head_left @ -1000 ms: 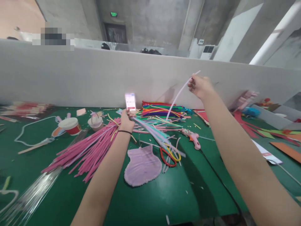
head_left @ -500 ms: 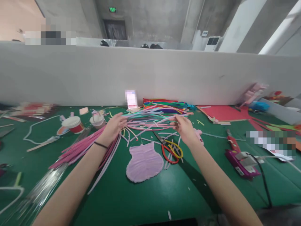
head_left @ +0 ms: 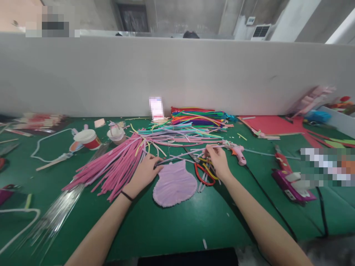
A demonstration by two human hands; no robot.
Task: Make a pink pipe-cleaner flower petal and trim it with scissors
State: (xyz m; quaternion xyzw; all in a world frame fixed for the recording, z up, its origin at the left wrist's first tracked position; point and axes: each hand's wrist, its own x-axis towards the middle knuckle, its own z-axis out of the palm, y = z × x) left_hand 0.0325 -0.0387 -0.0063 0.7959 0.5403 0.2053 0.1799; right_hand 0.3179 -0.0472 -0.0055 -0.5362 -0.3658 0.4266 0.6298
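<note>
A pale lavender pipe cleaner (head_left: pixel 184 154) stretches between my two hands, just above the top edge of a lavender fuzzy piece (head_left: pixel 175 186) made of rows of pipe cleaner. My left hand (head_left: pixel 148 170) is closed on its left end, beside that piece's upper left corner. My right hand (head_left: pixel 217 162) pinches it farther right, over the scissors (head_left: pixel 204 174) with red and yellow handles, which it partly covers. Pink pipe cleaners (head_left: pixel 111 164) fan out in a bundle left of my left hand. A pink glue gun (head_left: pixel 239 153) lies right of my right hand.
Several coloured pipe cleaners (head_left: pixel 196 118) are piled at the back, near a lit phone (head_left: pixel 156 109). Paper cups (head_left: pixel 88 139) stand at left, above thin clear-wrapped sticks (head_left: pixel 59 208). A purple power strip (head_left: pixel 292 190) and red sheets (head_left: pixel 269 125) lie at right. A grey partition (head_left: pixel 177 74) rises behind.
Both hands have come down and nearer, bringing the lavender pipe cleaner from over the pile to the fuzzy piece. My left hand has left the pink bundle's side. The view has tilted down.
</note>
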